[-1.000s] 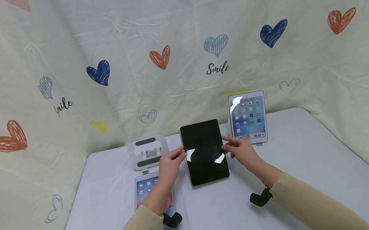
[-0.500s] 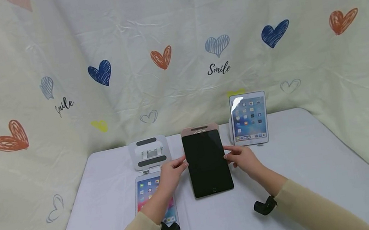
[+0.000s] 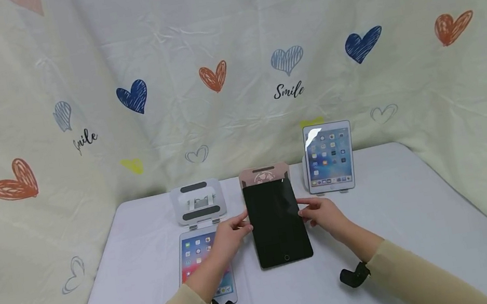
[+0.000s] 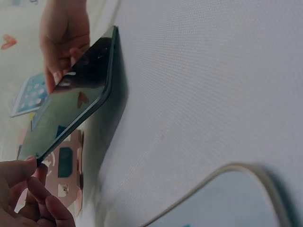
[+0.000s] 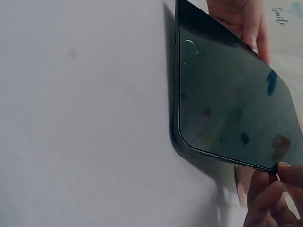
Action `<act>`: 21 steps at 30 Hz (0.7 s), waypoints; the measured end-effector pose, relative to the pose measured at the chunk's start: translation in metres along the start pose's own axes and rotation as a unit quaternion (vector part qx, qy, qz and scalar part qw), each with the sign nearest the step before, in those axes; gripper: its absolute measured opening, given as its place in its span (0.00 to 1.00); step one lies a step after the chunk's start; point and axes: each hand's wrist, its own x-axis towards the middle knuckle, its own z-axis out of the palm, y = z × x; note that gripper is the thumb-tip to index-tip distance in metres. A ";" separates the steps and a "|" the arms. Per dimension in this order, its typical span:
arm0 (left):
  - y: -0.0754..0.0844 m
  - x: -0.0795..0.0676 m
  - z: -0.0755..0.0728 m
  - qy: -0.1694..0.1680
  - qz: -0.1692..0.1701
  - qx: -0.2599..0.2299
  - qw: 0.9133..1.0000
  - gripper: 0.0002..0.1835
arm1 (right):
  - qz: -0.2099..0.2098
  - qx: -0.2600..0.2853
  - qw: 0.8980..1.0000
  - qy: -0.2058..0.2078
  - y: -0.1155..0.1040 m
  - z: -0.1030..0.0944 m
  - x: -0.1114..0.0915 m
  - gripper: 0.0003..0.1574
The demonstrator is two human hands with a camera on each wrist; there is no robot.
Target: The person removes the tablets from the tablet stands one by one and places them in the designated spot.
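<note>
A black tablet [image 3: 278, 225] with a dark screen is held by its two long sides, its home button toward me. My left hand [image 3: 230, 235] pinches its left edge, thumb on the front and fingers behind, as the left wrist view shows. On the opposite edge my right hand [image 3: 326, 216] pinches in the same way. The tablet's near end lies low over the table, with a shadow under it; whether it touches cannot be told. Behind its far end stands a pink tablet stand [image 3: 264, 173], mostly hidden by the tablet.
To the left, a white stand [image 3: 198, 203] with dark pads lies behind a white tablet [image 3: 194, 251] with a lit screen, partly covered by my left arm. Another white tablet [image 3: 329, 157] stands upright at the back right. A patterned curtain [image 3: 237, 111] hangs behind the table [image 3: 402, 202].
Both hands have brought the black tablet toward me and lower. The pink stand behind it, hidden at first, now shows its upper part.
</note>
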 end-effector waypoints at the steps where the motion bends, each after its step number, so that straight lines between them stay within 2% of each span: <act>1: -0.001 -0.001 0.000 -0.004 0.000 0.004 1.000 0.25 | 0.002 0.000 1.000 -0.002 0.001 0.000 0.000 0.28; 8: -0.005 -0.006 0.003 -0.017 -0.006 0.068 0.998 0.30 | 0.011 -0.013 1.000 -0.021 0.005 0.000 0.000 0.29; 13: -0.007 -0.008 0.008 -0.029 -0.020 0.077 0.996 0.33 | 0.013 -0.026 0.999 -0.032 0.007 0.000 -0.002 0.29; 17: -0.006 -0.009 0.009 -0.037 -0.014 0.090 0.995 0.33 | 0.012 -0.033 0.999 -0.040 0.011 -0.001 -0.002 0.28; 21: -0.008 -0.009 0.010 -0.043 -0.031 0.115 0.992 0.34 | 0.008 -0.039 0.998 -0.053 0.015 -0.001 -0.002 0.27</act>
